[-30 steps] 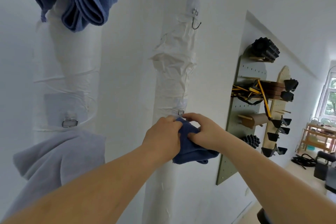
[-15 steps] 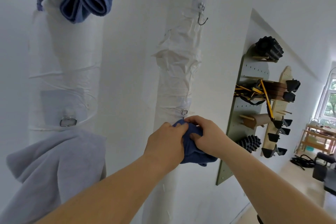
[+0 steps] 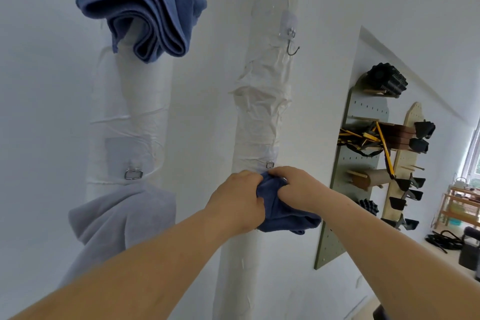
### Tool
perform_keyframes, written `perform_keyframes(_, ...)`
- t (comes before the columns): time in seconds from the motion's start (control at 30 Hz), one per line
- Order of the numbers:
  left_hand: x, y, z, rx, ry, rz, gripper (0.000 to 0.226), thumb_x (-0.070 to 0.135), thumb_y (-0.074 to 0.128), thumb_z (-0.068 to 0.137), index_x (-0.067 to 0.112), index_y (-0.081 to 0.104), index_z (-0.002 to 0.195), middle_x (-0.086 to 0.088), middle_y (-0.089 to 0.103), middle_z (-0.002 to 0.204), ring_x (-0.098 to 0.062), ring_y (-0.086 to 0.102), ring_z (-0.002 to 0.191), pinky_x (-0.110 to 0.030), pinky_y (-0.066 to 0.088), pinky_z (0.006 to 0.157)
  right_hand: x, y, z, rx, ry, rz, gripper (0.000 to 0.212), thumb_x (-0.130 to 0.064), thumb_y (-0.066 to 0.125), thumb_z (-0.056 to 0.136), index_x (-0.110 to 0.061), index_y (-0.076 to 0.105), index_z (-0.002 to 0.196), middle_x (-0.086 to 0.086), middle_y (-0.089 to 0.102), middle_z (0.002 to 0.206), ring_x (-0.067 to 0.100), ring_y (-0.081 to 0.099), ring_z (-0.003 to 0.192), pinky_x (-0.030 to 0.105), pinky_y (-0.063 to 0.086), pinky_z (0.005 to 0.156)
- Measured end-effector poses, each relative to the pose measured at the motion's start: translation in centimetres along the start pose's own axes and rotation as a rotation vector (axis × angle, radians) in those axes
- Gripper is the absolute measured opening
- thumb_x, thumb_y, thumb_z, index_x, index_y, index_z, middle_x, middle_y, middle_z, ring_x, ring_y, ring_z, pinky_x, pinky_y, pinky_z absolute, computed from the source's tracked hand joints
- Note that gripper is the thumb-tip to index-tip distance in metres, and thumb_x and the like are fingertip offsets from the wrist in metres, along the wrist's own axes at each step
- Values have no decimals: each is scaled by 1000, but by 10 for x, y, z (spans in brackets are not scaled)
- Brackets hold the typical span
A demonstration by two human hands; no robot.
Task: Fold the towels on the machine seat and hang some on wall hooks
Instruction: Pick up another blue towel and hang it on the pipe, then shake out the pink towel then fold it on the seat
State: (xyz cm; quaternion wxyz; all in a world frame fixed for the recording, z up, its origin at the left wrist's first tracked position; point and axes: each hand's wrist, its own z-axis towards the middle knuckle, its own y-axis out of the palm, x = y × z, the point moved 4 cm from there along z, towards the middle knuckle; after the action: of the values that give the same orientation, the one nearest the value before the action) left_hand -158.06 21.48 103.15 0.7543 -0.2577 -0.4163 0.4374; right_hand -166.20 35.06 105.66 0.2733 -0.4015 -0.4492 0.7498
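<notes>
Both hands bunch a dark blue towel [image 3: 283,215] against the wrapped pipe [image 3: 259,125], at 6 o'clock of the lower hook [image 3: 270,164]. Left hand [image 3: 239,200] grips the towel's left side, fingers curled in. Right hand [image 3: 298,187] pinches the top edge just by the hook, thumb dug into the cloth. Hook's prong is hidden, so can't tell if the towel's caught. Towel looks soft, light, floppy; prob. slips off unless a thick gathered fold goes over the prong, so hold close to the top bunch. Folded blue towel [image 3: 135,8] at 10 o'clock of frame, grey towel [image 3: 122,218] at 8, free hook [image 3: 292,47] at 12.
</notes>
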Motion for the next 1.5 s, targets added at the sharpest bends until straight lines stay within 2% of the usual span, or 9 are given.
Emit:
perform_keyframes(0.17,-4,-6,-12,19,-36,-41,19,23,53,95,13,64,108,-1,63,107,-24,63,95,-43,57,85,-3,-7,-12,144,49,14,59,-10,51,92,-31,50,147,-2,53,151,25,52,136,38,43,111)
perform_keyframes(0.4,8,25,-87,4,-71,-304,15,19,57,96,20,69,106,5,70,96,-15,67,87,-36,59,85,-8,19,-94,376,81,108,41,-16,51,95,-27,62,133,-1,64,133,20,63,111,35,53,93)
perform_keyframes(0.57,13,85,-181,-258,-99,-451,22,26,58,99,28,71,117,17,71,101,-1,68,89,-23,57,87,22,93,-215,386,298,155,37,-23,54,97,-29,63,132,-12,60,136,9,54,126,27,41,101)
perform_keyframes(0.67,14,131,-240,-458,-98,-496,24,22,59,97,26,73,116,14,73,98,-5,71,89,-29,60,88,39,146,-285,253,490,165,39,-20,53,96,-28,63,133,-10,62,135,10,56,125,30,46,105)
perform_keyframes(0.8,24,172,-322,-633,-51,-519,27,22,60,97,24,73,120,16,72,104,2,67,91,-11,51,84,47,201,-388,106,750,209,37,-23,52,96,-26,65,131,-5,70,125,16,65,114,38,54,102)
perform_keyframes(0.93,36,202,-418,-884,-20,-526,31,22,59,99,21,70,128,7,73,118,-8,68,99,-20,50,92,32,244,-498,68,987,252,34,-28,52,98,-27,67,128,-5,71,115,17,67,104,38,57,93)
perform_keyframes(1.1,55,215,-551,-1175,2,-528,35,25,59,99,21,66,133,5,69,128,-8,65,101,-23,50,94,-5,281,-656,48,1225,375,29,-26,55,100,-22,68,126,-3,72,107,9,67,95,17,49,73)
perform_keyframes(1.33,94,229,-689,-1480,64,-460,30,26,58,98,25,68,126,9,69,121,-10,64,107,-25,49,94,-33,313,-853,189,1610,357,19,-17,57,94,-20,73,84,-1,73,81,21,67,82,32,51,74)
perform_keyframes(1.5,135,251,-758,-1573,109,-349,10,25,59,95,23,69,97,-1,72,108,-21,67,101,-35,56,93,-43,334,-971,228,1863,335,32,-1,53,89,-18,75,105,12,73,102,28,62,91,33,49,82)
